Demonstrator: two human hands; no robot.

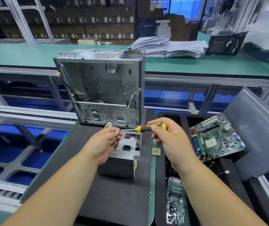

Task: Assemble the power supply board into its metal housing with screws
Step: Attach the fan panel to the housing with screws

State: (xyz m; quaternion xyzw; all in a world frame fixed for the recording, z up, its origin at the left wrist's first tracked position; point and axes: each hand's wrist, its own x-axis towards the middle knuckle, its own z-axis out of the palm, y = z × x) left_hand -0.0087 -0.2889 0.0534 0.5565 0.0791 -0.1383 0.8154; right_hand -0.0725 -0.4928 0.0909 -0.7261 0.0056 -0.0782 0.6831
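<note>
A grey metal power supply housing (122, 159) stands on the black mat, its socket face up and its far top open. My right hand (166, 137) grips a yellow and black screwdriver (146, 128), held level above the housing with its shaft pointing left. My left hand (105, 142) has its fingertips curled at the screwdriver's tip; a screw there is too small to make out. The board inside the housing is mostly hidden.
An open silver computer case (101, 88) stands upright behind the housing. A small CPU chip (156, 151) lies to the right. A black tray holds a green motherboard (217, 137), and a clear bag of screws (175, 201) lies near the front. A grey panel (261, 128) leans at right.
</note>
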